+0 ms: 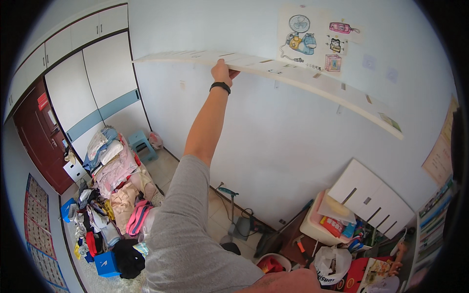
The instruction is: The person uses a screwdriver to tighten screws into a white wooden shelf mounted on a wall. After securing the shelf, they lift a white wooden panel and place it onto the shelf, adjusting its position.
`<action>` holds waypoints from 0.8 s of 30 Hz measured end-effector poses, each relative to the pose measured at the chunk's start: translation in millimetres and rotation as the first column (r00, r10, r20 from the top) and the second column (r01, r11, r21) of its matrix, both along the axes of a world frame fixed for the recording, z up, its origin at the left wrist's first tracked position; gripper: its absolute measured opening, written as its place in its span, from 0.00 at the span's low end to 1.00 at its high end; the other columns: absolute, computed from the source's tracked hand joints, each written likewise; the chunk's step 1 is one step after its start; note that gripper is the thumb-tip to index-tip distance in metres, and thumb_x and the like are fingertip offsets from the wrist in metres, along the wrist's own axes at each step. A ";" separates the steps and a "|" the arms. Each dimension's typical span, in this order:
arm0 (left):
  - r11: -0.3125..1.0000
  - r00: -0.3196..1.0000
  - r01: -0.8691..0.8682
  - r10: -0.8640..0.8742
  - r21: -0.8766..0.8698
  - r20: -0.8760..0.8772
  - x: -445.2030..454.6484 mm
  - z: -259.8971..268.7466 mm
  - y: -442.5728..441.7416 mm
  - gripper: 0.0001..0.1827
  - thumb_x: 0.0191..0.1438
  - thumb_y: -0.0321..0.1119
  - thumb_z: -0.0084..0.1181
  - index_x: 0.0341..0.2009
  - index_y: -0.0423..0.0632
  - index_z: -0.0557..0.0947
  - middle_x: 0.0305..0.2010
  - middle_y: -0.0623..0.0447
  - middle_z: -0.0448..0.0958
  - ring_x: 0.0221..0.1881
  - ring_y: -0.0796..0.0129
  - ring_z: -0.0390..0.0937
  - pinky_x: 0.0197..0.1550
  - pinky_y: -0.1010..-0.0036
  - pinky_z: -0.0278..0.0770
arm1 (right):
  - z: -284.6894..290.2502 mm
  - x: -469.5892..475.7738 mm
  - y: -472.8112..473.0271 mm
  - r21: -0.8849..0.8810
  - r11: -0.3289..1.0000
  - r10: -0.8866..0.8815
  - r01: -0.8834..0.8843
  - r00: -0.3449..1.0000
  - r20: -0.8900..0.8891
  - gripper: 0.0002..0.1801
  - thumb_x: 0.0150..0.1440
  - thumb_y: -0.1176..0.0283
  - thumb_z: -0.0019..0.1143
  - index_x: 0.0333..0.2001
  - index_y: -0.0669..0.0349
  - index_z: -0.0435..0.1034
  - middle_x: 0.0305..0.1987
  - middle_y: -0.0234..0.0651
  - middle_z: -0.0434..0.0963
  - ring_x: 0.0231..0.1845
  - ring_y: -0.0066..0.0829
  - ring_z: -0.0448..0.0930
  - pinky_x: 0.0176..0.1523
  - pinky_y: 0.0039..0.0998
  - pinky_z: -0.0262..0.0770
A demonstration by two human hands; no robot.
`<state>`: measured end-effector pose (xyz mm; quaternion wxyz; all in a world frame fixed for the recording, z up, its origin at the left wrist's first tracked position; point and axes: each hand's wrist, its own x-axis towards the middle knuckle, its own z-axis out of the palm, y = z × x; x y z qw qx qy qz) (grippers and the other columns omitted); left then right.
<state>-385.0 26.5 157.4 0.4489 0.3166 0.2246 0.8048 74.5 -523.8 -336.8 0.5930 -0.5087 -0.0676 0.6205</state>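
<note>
My left hand (222, 72), with a dark band on the wrist, reaches up and grips the front edge of a long white slotted shelf board (253, 63). The thumb lies over the edge and the fingers are beneath it. That board runs along the pale wall, and small fittings show on the wall below it. A blurred patch of skin fills the bottom edge; I cannot make out my right hand clearly there. Close to that patch are an orange-handled claw hammer (301, 246) and a thin shaft with a dark handle (310, 259).
A white slotted panel (370, 199) leans on the wall above a storage box (311, 229). Also there are a white plastic bag (331, 263), a bookshelf (434, 219), a cordless drill (258, 225), a blue stool (141, 143) and piled clothes (117, 175).
</note>
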 end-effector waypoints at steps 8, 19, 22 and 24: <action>0.994 0.995 0.101 -0.102 -0.050 -0.008 1.8 4.6 -6.1 0.22 0.70 0.37 0.40 0.60 0.33 0.68 0.59 0.34 0.74 0.55 0.42 0.79 0.56 0.48 0.85 | -11.1 9.4 -4.4 0.086 0.996 -0.007 0.008 1.000 -0.010 0.26 0.74 0.50 0.38 0.64 0.55 0.66 0.43 0.40 0.75 0.32 0.36 0.75 0.36 0.46 0.74; 0.964 0.963 0.265 -0.265 -0.001 -0.052 21.6 -1.3 -2.2 0.22 0.69 0.36 0.43 0.62 0.34 0.67 0.60 0.35 0.73 0.60 0.44 0.76 0.61 0.50 0.83 | -26.1 7.4 -8.3 0.026 0.985 -0.171 0.170 0.984 0.048 0.24 0.74 0.50 0.37 0.61 0.55 0.68 0.34 0.38 0.75 0.22 0.36 0.70 0.29 0.44 0.71; 0.980 0.975 0.198 -0.194 0.022 -0.108 10.0 -6.8 -17.4 0.23 0.70 0.40 0.44 0.57 0.32 0.70 0.53 0.35 0.78 0.52 0.46 0.81 0.56 0.53 0.85 | 20.4 -29.0 -7.0 0.045 0.979 -0.204 0.200 0.971 0.126 0.23 0.72 0.49 0.42 0.55 0.55 0.72 0.30 0.35 0.74 0.20 0.33 0.68 0.26 0.39 0.68; 0.978 0.953 0.207 -0.204 -0.010 -0.224 13.4 -10.6 -30.2 0.23 0.69 0.43 0.47 0.53 0.31 0.73 0.47 0.35 0.81 0.45 0.49 0.84 0.52 0.57 0.87 | 74.4 -61.0 -7.2 0.072 0.949 -0.313 0.306 0.937 0.153 0.20 0.69 0.52 0.46 0.48 0.58 0.73 0.26 0.34 0.72 0.16 0.28 0.65 0.21 0.33 0.60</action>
